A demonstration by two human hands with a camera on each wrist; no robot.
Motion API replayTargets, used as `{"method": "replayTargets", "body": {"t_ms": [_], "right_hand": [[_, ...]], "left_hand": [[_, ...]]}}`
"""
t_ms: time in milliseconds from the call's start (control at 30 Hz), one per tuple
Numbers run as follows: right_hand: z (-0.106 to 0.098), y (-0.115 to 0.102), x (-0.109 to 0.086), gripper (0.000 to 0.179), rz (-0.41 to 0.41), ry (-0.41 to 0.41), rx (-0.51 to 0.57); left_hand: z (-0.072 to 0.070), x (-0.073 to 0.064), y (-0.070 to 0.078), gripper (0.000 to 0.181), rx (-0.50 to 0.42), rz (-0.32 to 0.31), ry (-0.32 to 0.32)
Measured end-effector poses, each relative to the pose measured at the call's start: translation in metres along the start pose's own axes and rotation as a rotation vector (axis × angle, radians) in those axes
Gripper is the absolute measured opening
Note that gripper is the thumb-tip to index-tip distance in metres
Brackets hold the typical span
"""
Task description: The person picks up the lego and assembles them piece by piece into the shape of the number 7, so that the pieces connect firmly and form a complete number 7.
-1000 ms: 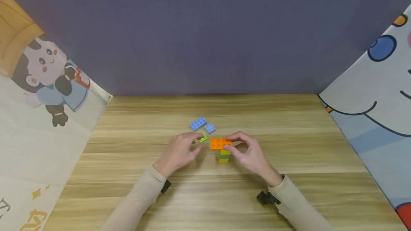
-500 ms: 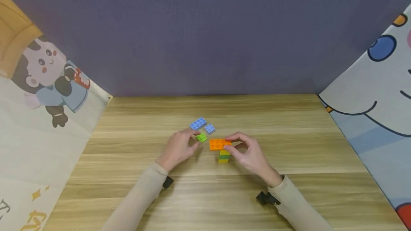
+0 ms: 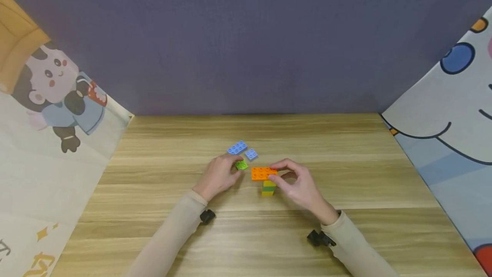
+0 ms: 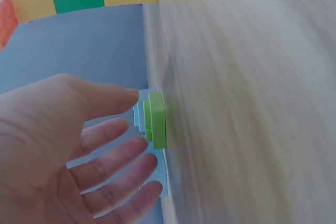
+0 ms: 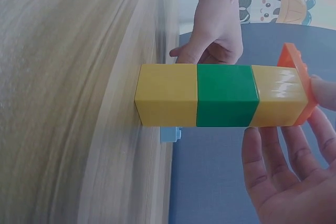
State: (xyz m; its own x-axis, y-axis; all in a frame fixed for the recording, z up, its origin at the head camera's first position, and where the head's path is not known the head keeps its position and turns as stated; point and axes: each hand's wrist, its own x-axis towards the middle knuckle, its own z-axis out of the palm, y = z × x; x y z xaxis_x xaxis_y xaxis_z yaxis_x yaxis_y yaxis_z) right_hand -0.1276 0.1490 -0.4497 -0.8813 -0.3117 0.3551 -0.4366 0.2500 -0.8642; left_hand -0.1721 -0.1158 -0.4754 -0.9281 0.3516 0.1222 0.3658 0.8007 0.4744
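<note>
A stack of yellow, green and yellow bricks (image 5: 226,95) stands upright on the table, topped by a flat orange brick (image 3: 259,173) that juts out to the left in the head view. My right hand (image 3: 301,187) pinches the orange brick between thumb and fingers, and other fingers lie along the stack's upper side. Left of the stack, a small lime-green brick (image 4: 158,121) lies studs up on the table. My left hand (image 3: 217,177) is just beside it, thumb and fingers spread apart in the left wrist view, with no grip on it.
Behind the lime-green brick lie a longer blue brick (image 3: 237,147) and a small blue brick (image 3: 251,154). The wooden table (image 3: 323,140) ends at a dark back panel (image 3: 246,46), with printed sheets at both sides.
The lime-green brick, tilted at the left fingers a second ago, now lies flatter. My left wrist has shifted slightly right. The right hand keeps its hold on the orange brick, almost still.
</note>
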Motion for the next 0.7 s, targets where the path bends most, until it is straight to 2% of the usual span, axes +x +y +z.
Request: {"method": "replayTargets", "body": {"t_ms": [400,700], "right_hand": [[-0.001,-0.001,0.001,0.021,0.001,-0.007,-0.009],[0.000,0.000,0.001,0.021,-0.002,0.007,-0.018]], "left_hand": [[0.004,0.008,0.000,0.042,-0.002,-0.055,-0.026],[0.006,0.014,0.001,0.041,-0.007,-0.051,-0.055]]}}
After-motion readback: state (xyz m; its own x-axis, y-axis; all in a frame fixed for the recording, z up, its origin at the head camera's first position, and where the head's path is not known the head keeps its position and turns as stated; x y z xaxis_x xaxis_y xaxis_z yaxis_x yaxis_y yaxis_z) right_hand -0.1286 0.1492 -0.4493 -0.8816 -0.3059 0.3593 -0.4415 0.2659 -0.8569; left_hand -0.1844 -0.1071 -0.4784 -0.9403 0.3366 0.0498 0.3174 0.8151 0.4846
